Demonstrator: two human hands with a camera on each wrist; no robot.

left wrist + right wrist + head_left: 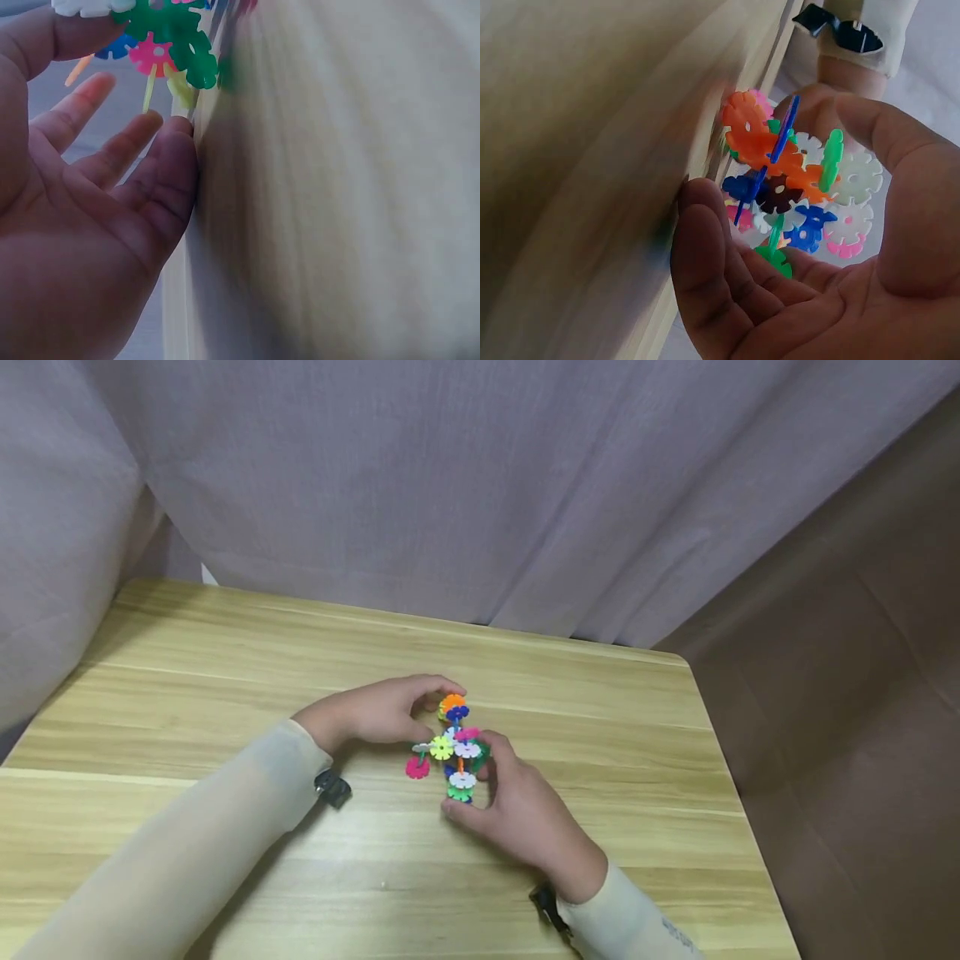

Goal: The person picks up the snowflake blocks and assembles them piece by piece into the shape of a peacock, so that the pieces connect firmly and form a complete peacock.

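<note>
Wooden table mid-frame: my left hand and right hand both pinch the snowflake toy; I'd squeeze gently.

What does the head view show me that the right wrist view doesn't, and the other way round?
Only the head view shows the whole wooden table, the grey curtain behind it, both sleeves, and the right hand holding the near end of the toy while the left hand holds the far end. Only the right wrist view shows the right palm and curled fingers from inside, cupped round the discs. Both show the cluster of colourful plastic discs standing on the table, and the left wrist strap.
</note>
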